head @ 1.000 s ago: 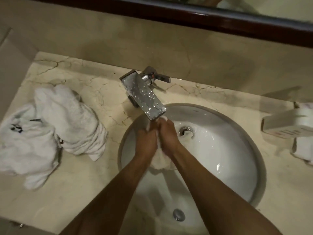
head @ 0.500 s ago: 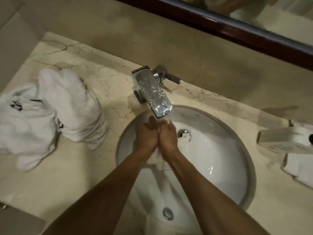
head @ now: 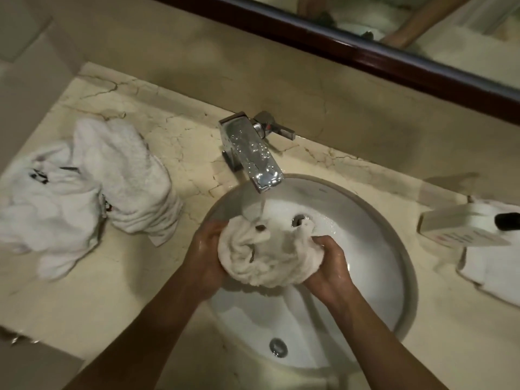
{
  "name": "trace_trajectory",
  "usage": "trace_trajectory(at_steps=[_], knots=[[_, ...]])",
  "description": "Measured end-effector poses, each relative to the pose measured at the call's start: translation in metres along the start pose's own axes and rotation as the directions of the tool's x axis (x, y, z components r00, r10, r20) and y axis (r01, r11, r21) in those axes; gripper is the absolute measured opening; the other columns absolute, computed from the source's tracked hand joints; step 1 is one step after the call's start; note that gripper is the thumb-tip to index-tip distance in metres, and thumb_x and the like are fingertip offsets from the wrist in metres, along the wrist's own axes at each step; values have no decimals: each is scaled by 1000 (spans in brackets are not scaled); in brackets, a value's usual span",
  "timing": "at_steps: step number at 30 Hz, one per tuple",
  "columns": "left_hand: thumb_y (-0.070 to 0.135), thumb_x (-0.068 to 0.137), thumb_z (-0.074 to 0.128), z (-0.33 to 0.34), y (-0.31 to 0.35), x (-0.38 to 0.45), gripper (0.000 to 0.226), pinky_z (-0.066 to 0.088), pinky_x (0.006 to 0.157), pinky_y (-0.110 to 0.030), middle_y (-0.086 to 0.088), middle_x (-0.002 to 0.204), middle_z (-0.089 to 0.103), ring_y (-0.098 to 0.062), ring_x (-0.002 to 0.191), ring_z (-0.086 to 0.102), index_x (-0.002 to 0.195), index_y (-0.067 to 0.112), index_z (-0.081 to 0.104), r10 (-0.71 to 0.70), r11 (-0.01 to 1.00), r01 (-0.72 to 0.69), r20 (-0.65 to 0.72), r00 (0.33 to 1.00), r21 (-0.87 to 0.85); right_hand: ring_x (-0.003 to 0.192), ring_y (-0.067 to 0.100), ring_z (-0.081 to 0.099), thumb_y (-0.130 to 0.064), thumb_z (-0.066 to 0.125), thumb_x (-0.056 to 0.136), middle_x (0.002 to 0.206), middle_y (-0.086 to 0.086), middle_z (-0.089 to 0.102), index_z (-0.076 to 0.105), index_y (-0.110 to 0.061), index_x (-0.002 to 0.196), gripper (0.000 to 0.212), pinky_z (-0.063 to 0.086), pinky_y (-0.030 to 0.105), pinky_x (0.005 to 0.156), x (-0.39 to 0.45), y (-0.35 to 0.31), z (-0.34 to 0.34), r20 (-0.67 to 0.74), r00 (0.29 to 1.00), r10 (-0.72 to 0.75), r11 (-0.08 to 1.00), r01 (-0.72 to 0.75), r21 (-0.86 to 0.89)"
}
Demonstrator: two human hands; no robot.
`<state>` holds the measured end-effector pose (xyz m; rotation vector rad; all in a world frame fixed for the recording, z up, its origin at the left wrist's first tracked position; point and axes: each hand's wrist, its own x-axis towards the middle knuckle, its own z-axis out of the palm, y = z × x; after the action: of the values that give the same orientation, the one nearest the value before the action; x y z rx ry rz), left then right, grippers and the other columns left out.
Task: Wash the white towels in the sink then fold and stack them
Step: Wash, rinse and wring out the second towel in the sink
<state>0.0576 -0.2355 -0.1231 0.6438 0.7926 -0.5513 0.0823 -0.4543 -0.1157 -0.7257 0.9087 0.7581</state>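
Observation:
A wet white towel (head: pixel 267 254) is bunched over the round white sink (head: pixel 374 249), just under the water running from the chrome faucet (head: pixel 250 153). My left hand (head: pixel 206 257) grips the towel's left side. My right hand (head: pixel 329 266) grips its right side, fingers curled into the cloth. A pile of crumpled white towels (head: pixel 84 187) lies on the marble counter to the left of the sink.
On the counter's right sits a white box (head: pixel 461 229) on top of a folded white towel (head: pixel 495 277). The beige wall and a dark-framed mirror (head: pixel 394 54) rise behind the faucet. The sink drain (head: pixel 278 346) is near its front edge.
My hands were pressed together under the spout, squeezing the towel. They have moved apart and the towel has opened into a wide bundle between them.

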Motion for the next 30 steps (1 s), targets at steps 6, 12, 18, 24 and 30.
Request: trace_trajectory(at_steps=[6, 12, 18, 24, 30], knots=[[23, 88, 74, 14, -2, 15, 55, 54, 94, -41, -30, 126, 61, -35, 102, 63, 129, -10, 58, 58, 992, -36, -179, 982, 124, 83, 30, 66, -16, 60, 94, 93, 18, 69, 69, -1, 100, 19, 54, 38, 76, 7, 18, 9, -177, 982, 68, 937, -124, -326], [29, 101, 53, -1, 15, 7, 45, 60, 65, -34, -21, 123, 66, -29, 98, 68, 134, -1, 55, 137, 980, -159, -177, 975, -117, 92, 33, 67, -18, 44, 90, 105, 20, 68, 68, 2, 110, 37, 56, 39, 80, -9, -18, 3, 151, 977, -150, 988, 143, 56], [14, 86, 66, 4, 1, -9, 43, 59, 76, -52, -26, 117, 68, -37, 92, 70, 124, -6, 64, -134, 991, 130, -141, 981, -37, 100, 34, 60, -49, 71, 86, 126, 22, 59, 62, -5, 133, 64, 51, 41, 83, -11, 13, -14, 166, 978, 127, 967, -85, -238], [29, 88, 69, 0, 1, 0, 38, 58, 83, -49, -21, 110, 72, -36, 97, 71, 119, 7, 68, 278, 947, -228, -221, 935, 227, 89, 27, 73, -15, 62, 96, 102, 17, 74, 65, 1, 115, 24, 57, 36, 75, -13, 24, -8, 33, 923, -384, 766, 338, -546], [79, 74, 58, -6, 15, 3, 86, 48, 104, -49, -8, 126, 68, -27, 115, 66, 134, 17, 59, 459, 762, -275, -190, 868, 586, 116, 37, 64, -52, 33, 103, 133, 23, 62, 63, -4, 133, 64, 53, 44, 98, -28, 11, -4, 163, 967, -195, 976, 208, -62]])
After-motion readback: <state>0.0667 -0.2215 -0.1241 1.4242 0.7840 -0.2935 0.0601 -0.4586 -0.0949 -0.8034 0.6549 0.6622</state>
